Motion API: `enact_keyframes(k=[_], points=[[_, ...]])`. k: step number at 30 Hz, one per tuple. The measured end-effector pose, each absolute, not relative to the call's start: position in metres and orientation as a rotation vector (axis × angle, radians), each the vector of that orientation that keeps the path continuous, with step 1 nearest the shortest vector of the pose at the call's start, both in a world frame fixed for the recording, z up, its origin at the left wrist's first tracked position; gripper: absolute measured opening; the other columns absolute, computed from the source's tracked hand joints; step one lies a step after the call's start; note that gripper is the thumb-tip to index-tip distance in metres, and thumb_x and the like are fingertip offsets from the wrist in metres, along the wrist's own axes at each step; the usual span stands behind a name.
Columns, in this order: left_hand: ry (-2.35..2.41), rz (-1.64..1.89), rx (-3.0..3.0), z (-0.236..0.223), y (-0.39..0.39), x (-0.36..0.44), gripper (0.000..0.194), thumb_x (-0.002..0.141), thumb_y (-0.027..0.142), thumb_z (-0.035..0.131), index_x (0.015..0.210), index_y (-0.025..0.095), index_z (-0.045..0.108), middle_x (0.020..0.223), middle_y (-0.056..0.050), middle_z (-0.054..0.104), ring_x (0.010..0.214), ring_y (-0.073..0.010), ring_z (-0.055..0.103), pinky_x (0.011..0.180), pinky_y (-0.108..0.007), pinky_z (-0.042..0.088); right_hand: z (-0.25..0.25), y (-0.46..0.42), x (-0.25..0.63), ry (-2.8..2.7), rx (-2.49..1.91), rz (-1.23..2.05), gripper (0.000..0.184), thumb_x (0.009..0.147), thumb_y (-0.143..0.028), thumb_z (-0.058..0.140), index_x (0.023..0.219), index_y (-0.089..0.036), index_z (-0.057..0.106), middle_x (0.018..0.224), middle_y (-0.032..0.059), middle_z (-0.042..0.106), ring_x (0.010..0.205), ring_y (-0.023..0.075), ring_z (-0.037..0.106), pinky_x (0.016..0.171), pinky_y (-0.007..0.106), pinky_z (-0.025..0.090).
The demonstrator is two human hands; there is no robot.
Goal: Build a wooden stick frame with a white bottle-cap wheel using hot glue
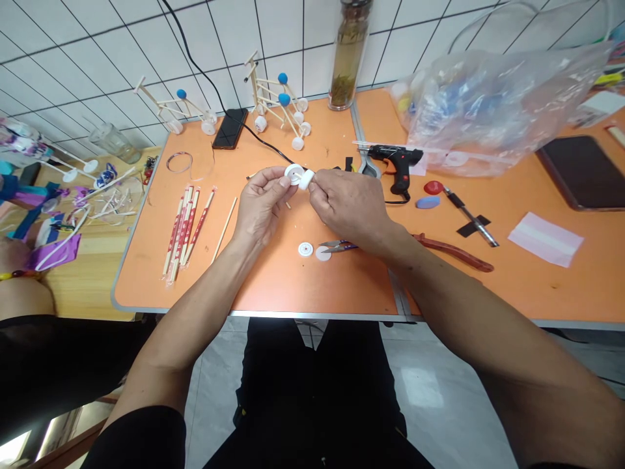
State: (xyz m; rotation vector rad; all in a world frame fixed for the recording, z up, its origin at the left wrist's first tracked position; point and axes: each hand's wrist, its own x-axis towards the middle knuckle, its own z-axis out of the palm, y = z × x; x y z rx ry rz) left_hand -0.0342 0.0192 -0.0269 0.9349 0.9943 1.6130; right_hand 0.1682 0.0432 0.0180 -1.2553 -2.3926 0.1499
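Note:
Above the middle of the orange table, my left hand (266, 195) pinches a white plastic wheel (293, 173) between thumb and fingers. Right beside it, a second small white wheel (306, 180) is at the fingertips of my right hand (344, 198), which is closed on it. The two wheels nearly touch; whether they are joined is hidden. Below my hands lie another white wheel (305, 249) and a pale round disc (323, 253). Pointed metal jaws (336, 247) rest over that disc, partly under my right forearm.
Wrapped wooden sticks (183, 231) lie at left. Behind stand stick-built models (278, 98), a phone (230, 128) and a glass bottle (347, 65). At right are a glue gun (398, 163), a pen (471, 218), red-handled pliers (454, 251) and a plastic bag (488, 104). Another person's arm (22, 293) is far left.

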Motion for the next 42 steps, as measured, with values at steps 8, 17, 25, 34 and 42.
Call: enact_keyframes(k=[8, 17, 25, 34, 42], points=[[1.006, 1.633, 0.972, -0.023, 0.016, -0.029, 0.033, 0.086, 0.045, 0.105, 0.102, 0.027, 0.083, 0.111, -0.001, 0.090, 0.112, -0.0211, 0.087, 0.116, -0.041, 0.070, 0.019, 0.044, 0.168, -2.392, -1.242, 0.134, 0.032, 0.108, -0.023, 0.046, 0.104, -0.020, 0.077, 0.099, 0.0115, 0.081, 0.084, 0.0261, 0.064, 0.068, 0.039, 0.020], [0.996, 1.597, 0.958, -0.028, 0.019, -0.035, 0.025, 0.093, 0.044, 0.100, 0.110, 0.029, 0.089, 0.127, -0.003, 0.090, 0.129, -0.0262, 0.085, 0.121, -0.045, 0.069, 0.018, 0.043, 0.166, -2.406, -1.248, 0.129, 0.032, 0.109, -0.024, 0.045, 0.105, -0.021, 0.077, 0.099, 0.0111, 0.081, 0.085, 0.0265, 0.065, 0.068, 0.040, 0.019], [0.962, 1.610, 1.003, -0.029, 0.018, -0.031, 0.034, 0.086, 0.054, 0.104, 0.110, 0.031, 0.094, 0.127, -0.001, 0.091, 0.129, -0.0254, 0.086, 0.123, -0.043, 0.068, 0.019, 0.043, 0.166, -2.408, -1.242, 0.107, 0.033, 0.110, -0.024, 0.044, 0.105, -0.021, 0.077, 0.100, 0.0115, 0.081, 0.086, 0.0270, 0.066, 0.068, 0.039, 0.020], [1.019, 1.649, 1.033, -0.025, 0.015, -0.024, 0.027, 0.089, 0.050, 0.103, 0.105, 0.030, 0.094, 0.124, -0.004, 0.091, 0.130, -0.0274, 0.085, 0.127, -0.050, 0.063, 0.019, 0.039, 0.165, -2.365, -1.267, 0.101, 0.032, 0.107, -0.025, 0.047, 0.103, -0.021, 0.078, 0.095, 0.0115, 0.081, 0.082, 0.0263, 0.064, 0.068, 0.038, 0.021], [1.091, 1.784, 1.185, -0.027, 0.010, -0.014, 0.033, 0.086, 0.058, 0.103, 0.109, 0.035, 0.095, 0.121, -0.002, 0.092, 0.125, -0.0263, 0.085, 0.125, -0.048, 0.061, 0.022, 0.035, 0.163, -2.349, -1.319, 0.132, 0.032, 0.105, -0.025, 0.048, 0.107, -0.021, 0.079, 0.094, 0.0118, 0.080, 0.081, 0.0276, 0.066, 0.068, 0.038, 0.026]])
